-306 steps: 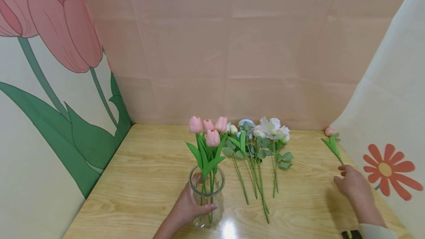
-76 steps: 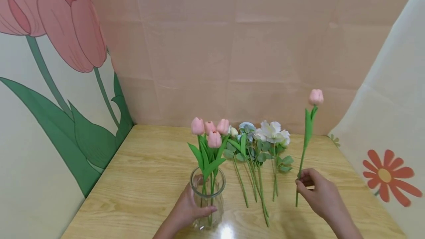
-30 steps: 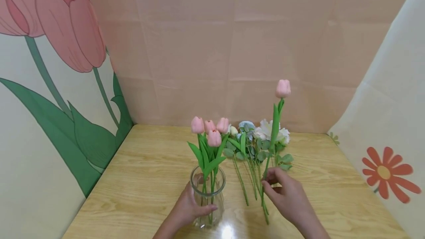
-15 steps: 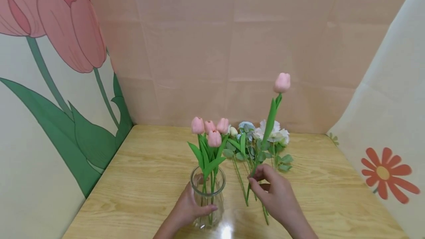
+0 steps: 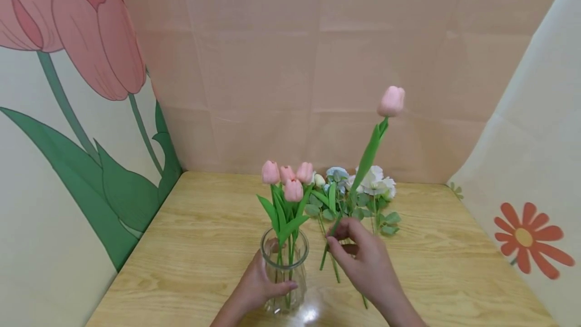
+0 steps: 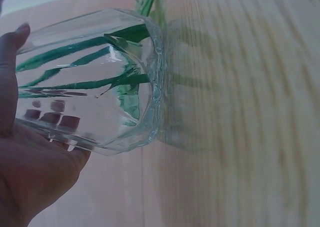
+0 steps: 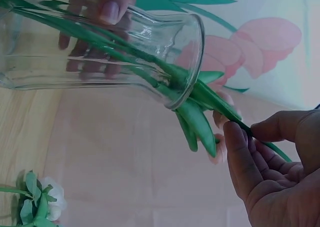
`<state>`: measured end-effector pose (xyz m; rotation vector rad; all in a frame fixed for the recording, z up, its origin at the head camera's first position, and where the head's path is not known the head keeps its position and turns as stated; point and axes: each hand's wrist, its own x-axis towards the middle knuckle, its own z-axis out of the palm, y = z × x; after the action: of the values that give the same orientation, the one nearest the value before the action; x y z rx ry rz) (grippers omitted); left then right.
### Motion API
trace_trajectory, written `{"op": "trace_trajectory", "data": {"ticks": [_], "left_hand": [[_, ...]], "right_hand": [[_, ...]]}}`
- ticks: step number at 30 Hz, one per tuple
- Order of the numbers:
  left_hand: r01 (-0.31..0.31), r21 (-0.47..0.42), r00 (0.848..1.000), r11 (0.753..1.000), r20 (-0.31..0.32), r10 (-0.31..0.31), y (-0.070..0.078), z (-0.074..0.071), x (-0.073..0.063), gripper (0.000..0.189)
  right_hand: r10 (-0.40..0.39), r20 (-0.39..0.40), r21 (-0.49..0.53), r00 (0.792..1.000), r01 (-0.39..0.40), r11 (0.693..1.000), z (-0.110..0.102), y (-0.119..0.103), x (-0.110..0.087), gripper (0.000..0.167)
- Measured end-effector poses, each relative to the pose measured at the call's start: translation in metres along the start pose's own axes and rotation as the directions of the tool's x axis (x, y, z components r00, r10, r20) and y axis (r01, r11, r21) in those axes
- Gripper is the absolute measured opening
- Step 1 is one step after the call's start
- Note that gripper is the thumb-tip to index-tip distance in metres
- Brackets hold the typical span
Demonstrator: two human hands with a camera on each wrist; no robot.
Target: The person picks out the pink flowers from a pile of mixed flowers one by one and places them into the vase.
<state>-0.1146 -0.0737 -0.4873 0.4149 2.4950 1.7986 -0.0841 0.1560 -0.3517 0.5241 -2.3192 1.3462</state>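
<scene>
A clear glass vase (image 5: 295, 286) stands on the table with several pink tulips (image 5: 293, 191) inside, their blooms above its rim. My left hand (image 5: 258, 281) grips the vase round its body; in the left wrist view the fingers (image 6: 50, 118) show through the glass. Right of the vase, my right hand (image 5: 365, 256) pinches the lower stem of a single pink tulip (image 5: 391, 101) between thumb and fingertips. This tulip leans to the right, its bloom high and its stem end pointing down toward the vase. In the right wrist view, the pinching fingers (image 7: 240, 157) are close to the vase mouth.
Behind my right hand, white flowers (image 5: 374, 180) and blue flowers (image 5: 337, 173) with green stems lie on the wooden table (image 5: 195, 246). A pink cloth (image 5: 272, 64) hangs at the back, with printed cloths on both sides.
Earlier the right hand reached a tulip lying at the far right, then raised it upright. It has since carried it left toward the vase, tilting it. The left hand stays on the vase.
</scene>
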Motion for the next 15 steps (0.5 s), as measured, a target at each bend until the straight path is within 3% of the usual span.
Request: {"op": "trace_trajectory", "data": {"ticks": [9,15], "left_hand": [[0.004,-0.010,1.000,1.000,0.007,-0.004,0.000,-0.001,0.000,0.100],[0.015,-0.008,1.000,1.000,0.006,-0.015,0.000,-0.001,0.000,0.100]], "right_hand": [[0.032,0.010,0.007,0.999,-0.032,0.999,0.003,-0.007,0.004,0.018],[0.004,-0.009,0.034,1.000,-0.004,0.999,0.007,-0.012,0.008,0.018]]}}
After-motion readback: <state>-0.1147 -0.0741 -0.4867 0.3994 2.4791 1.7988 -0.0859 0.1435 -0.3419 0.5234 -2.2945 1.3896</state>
